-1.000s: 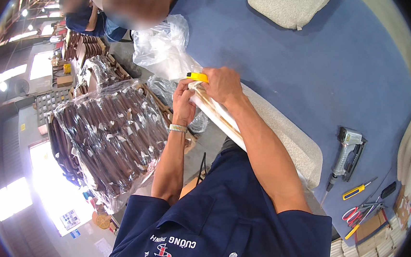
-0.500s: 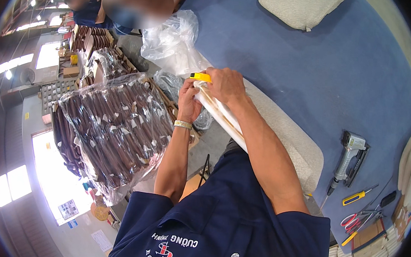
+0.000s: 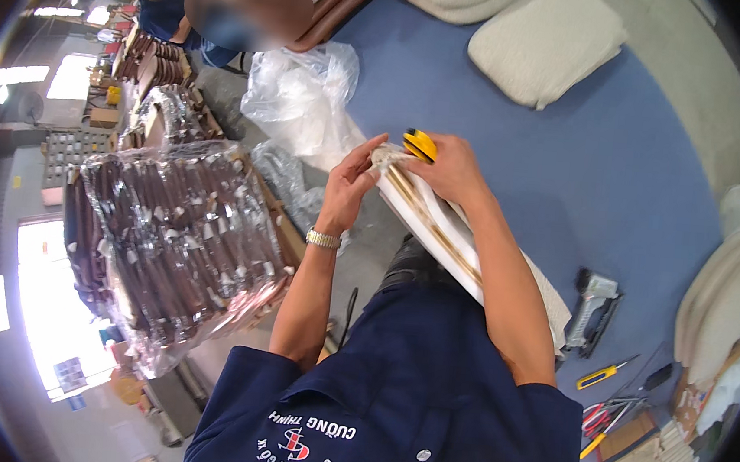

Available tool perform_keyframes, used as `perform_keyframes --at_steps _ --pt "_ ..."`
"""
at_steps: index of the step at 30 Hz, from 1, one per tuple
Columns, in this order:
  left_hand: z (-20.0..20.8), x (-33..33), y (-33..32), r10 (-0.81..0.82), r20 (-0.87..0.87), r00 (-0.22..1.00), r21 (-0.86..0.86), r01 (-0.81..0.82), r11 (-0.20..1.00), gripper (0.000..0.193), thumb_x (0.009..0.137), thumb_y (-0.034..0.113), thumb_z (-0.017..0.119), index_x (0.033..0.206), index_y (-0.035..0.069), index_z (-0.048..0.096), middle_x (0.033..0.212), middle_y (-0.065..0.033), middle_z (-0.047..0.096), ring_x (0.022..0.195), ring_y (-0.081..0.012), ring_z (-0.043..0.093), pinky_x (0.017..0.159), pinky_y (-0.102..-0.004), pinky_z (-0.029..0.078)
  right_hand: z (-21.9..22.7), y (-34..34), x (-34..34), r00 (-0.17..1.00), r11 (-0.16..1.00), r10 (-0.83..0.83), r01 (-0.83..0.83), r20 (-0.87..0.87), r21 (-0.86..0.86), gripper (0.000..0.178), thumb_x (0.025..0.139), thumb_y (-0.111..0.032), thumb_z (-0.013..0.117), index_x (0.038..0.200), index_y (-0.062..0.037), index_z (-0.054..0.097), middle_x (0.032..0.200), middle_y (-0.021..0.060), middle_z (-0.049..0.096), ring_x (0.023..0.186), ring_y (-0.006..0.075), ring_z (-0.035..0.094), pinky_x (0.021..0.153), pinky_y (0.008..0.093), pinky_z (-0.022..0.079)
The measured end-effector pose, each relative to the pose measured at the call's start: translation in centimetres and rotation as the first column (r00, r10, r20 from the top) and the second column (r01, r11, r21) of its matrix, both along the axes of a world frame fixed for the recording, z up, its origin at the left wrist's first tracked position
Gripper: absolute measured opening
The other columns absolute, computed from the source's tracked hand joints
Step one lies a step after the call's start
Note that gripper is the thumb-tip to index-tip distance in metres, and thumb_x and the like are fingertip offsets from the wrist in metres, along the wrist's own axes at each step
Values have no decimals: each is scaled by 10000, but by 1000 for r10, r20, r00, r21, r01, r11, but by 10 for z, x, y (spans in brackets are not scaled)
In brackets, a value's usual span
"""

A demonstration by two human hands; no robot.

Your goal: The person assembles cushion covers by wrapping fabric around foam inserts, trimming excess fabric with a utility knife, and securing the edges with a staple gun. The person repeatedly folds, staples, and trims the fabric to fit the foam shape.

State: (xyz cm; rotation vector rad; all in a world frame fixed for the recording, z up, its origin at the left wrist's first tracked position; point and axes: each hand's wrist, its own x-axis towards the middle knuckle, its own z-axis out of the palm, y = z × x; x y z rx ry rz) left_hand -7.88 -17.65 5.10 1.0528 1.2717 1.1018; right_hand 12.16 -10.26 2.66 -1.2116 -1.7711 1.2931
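Note:
A long padded cushion [image 3: 436, 223] in pale fabric stands tilted on edge at the table's near side, its white underside and a tan strip facing me. Gathered fabric bunches at its far left corner. My left hand [image 3: 349, 188], with a metal-banded watch on the wrist, holds that corner between thumb and straightened fingers. At the corner's right side is my right hand [image 3: 453, 172], closed around a yellow-and-black hand tool [image 3: 421, 146] whose kind I cannot make out. Its fingertips are partly hidden behind the cushion's edge.
On the blue table [image 3: 635, 174] lie a staple gun [image 3: 591, 311], a yellow-handled screwdriver [image 3: 606, 374], red-handled scissors [image 3: 606, 416] and pale cushions [image 3: 545, 45]. Clear plastic [image 3: 298, 95] drapes the left edge. Plastic-wrapped brown parts [image 3: 187, 234] stand left. Another person [image 3: 161, 15] is farther back.
The yellow tool has turned upright in my right hand, which has moved slightly right. My left fingers have straightened along the corner. The whole view has shifted, showing more cushions at the back.

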Motion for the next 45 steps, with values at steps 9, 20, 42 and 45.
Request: perform_keyframes --at_steps 9,20,42,45 --pt "11 91 53 63 131 989 396 -111 911 653 1125 363 303 888 -44 755 758 -133 720 746 -260 659 958 -411 462 82 -48 76 973 989 -151 150 -177 -17 163 802 -75 849 921 2 769 797 48 741 729 79 635 672 265 514" --pt "145 99 91 -193 -49 980 783 158 602 636 1085 262 290 662 3 689 664 -154 683 730 -282 642 1034 -458 422 146 -70 74 901 858 -69 273 -429 436 390 707 65 838 1072 -42 752 1033 119 747 860 188 705 748 284 547" --pt "138 148 101 -105 -42 994 771 99 629 490 1105 214 393 902 -41 759 922 -126 769 1113 -283 686 1104 -419 384 149 -74 110 898 764 -141 367 -416 532 359 711 116 738 1013 -77 741 1143 125 659 920 201 644 781 311 509" --pt "139 151 102 -125 -28 992 737 104 668 508 1107 227 380 901 -37 762 931 -127 771 1128 -290 683 1132 -436 357 149 -75 110 893 729 -167 398 -419 557 352 717 110 750 1012 -82 745 1147 131 658 903 202 637 777 314 509"
